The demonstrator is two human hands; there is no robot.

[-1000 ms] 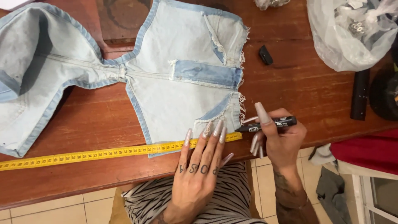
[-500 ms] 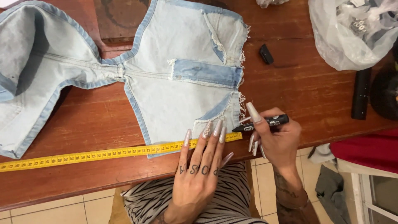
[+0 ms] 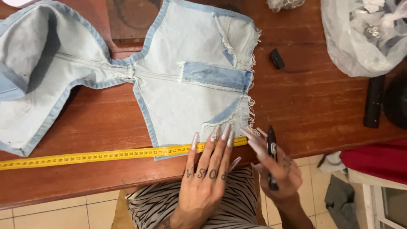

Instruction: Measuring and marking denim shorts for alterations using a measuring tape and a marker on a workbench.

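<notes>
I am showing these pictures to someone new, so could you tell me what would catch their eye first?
A pale denim garment lies spread across the wooden table. Along its lower edge runs a yellow tape measure, pinned by the left hand with long nails. Beside it the right hand holds a black marker.

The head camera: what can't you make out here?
- Yellow tape measure: its markings are too small; the left edge cuts it off.
- Plastic bag: contents blurred behind film.
- Denim piece: cut by the top edge.
- Marker: lower part hidden in the right hand.
</notes>
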